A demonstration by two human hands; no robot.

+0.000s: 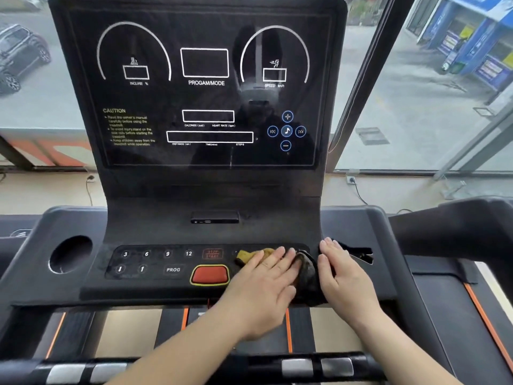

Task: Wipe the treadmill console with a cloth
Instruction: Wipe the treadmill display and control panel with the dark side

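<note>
The black treadmill console (155,215) fills the view, with an upright display panel (205,101) and a lower button panel (155,261). A crumpled cloth (306,269), yellow on its left end and dark grey on its right, lies on the right part of the button panel. My left hand (266,282) lies flat on the cloth, fingers together and pointing right. Beside it, my right hand (344,276) presses flat on the cloth's dark right side, at the console's right edge. Much of the cloth is hidden under both palms.
A red oval stop button (210,275) sits just left of my left hand. A round cup holder (69,254) is at the console's far left. Handlebars with silver grip sensors (316,366) cross the bottom. Large windows stand behind the console.
</note>
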